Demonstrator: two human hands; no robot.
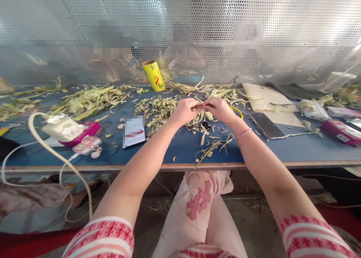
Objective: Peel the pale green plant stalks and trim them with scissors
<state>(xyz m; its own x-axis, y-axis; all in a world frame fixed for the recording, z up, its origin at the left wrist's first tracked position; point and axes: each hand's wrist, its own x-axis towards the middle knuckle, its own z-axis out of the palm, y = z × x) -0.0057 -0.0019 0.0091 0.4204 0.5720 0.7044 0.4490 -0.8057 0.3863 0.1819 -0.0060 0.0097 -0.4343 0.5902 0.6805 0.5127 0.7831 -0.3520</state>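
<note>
Blue worktop strewn with husks: left hand and right hand meet, fingertips pinched on what looks like a thin strip running crosswise between them.

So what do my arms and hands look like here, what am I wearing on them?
Both arms are bare from the short sleeves down. The sleeves are striped red, pink and white, with a small red pattern in the stripes. The left hand wears nothing visible. The right hand has a thin pink bracelet around its wrist. No gloves, watch or rings can be made out.
</note>
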